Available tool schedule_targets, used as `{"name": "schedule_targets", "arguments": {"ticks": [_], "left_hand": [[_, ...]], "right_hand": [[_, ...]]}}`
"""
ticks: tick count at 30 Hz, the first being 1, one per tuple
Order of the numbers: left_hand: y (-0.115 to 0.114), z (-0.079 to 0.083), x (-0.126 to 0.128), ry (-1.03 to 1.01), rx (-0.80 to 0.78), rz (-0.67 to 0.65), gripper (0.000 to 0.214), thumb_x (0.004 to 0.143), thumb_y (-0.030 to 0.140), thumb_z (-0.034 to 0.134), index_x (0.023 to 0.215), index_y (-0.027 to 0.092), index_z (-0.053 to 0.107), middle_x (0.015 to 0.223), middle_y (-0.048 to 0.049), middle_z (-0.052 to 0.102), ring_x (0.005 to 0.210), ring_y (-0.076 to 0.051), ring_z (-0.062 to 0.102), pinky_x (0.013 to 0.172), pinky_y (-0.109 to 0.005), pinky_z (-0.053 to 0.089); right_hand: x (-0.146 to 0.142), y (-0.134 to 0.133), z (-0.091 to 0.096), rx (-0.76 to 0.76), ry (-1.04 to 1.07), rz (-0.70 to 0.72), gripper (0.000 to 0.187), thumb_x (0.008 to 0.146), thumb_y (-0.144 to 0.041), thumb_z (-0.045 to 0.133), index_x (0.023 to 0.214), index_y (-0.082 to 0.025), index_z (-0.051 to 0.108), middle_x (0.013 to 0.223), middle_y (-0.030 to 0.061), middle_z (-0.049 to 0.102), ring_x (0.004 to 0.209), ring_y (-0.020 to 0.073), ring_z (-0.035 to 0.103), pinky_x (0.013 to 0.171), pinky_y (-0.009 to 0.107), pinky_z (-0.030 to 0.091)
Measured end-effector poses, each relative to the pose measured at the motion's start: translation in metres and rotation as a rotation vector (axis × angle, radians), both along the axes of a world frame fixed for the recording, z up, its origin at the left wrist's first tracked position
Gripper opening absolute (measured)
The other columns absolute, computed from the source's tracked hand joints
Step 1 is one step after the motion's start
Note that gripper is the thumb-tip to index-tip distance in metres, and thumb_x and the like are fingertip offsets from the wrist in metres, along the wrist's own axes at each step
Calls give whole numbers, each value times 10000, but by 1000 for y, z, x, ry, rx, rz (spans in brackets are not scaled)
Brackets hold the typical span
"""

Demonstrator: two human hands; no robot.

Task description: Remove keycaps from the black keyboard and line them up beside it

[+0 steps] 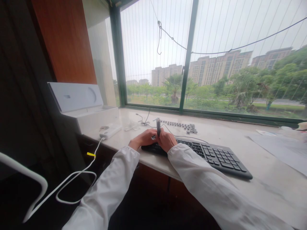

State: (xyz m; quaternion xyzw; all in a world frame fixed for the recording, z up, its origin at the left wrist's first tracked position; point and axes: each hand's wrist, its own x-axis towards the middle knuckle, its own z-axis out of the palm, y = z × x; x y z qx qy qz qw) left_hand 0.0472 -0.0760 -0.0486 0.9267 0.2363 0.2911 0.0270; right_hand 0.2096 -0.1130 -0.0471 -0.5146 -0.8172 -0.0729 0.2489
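Note:
A black keyboard (226, 161) lies at a slant along the front edge of the table, with exposed switch positions towards its left part. My right hand (167, 140) is closed round a slim, dark-handled tool (158, 126) that stands upright over the keyboard's left end; its lower tip is hidden by my fingers. Close beside it, my left hand (144, 138) rests at the keyboard's left end with curled fingers meeting the right hand. What those fingers pinch, if anything, is hidden. Behind the keyboard, several loose dark keycaps (191, 128) are laid out in rows.
An open white box (93, 116) stands at the left. In front of it lies a white power strip (110, 131) with a white cable (83, 169) hanging off the edge. A thin black cord (145, 123) curls behind my hands. Papers (283, 150) lie at the right, below the window.

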Motion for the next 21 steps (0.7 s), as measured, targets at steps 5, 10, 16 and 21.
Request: {"name": "schedule_targets", "arguments": {"ticks": [5, 10, 16, 21], "left_hand": [[1, -1, 1, -9, -12, -9, 131, 822, 122, 555, 867, 156, 674, 967, -71, 681, 970, -166, 614, 883, -280, 479], [2, -1, 0, -1, -3, -30, 76, 839, 189, 598, 839, 164, 670, 941, -60, 679, 944, -154, 613, 879, -266, 469], [3, -1, 0, -14, 24, -48, 71, 843, 215, 623, 864, 169, 672, 896, -44, 672, 882, -144, 607, 850, -262, 463], [3, -2, 0, -3, 17, -42, 126, 848, 249, 629, 941, 181, 681, 961, -54, 684, 921, -158, 617, 877, -282, 463]], "right_hand": [[0, 1, -1, 5, 13, 0, 237, 952, -334, 346, 1025, -131, 443, 796, 110, 682, 685, 227, 663, 554, 271, 350], [0, 5, -1, -27, 113, -88, 243, 959, -340, 339, 1024, -134, 449, 830, 120, 691, 748, 237, 670, 583, 277, 360], [1, 9, 2, -74, 179, -139, 262, 940, -374, 393, 1027, -140, 470, 866, 131, 697, 792, 252, 672, 605, 282, 359], [-1, 9, 0, -114, 226, -175, 288, 929, -381, 400, 1043, -133, 492, 888, 148, 699, 803, 260, 666, 612, 288, 358]]}}
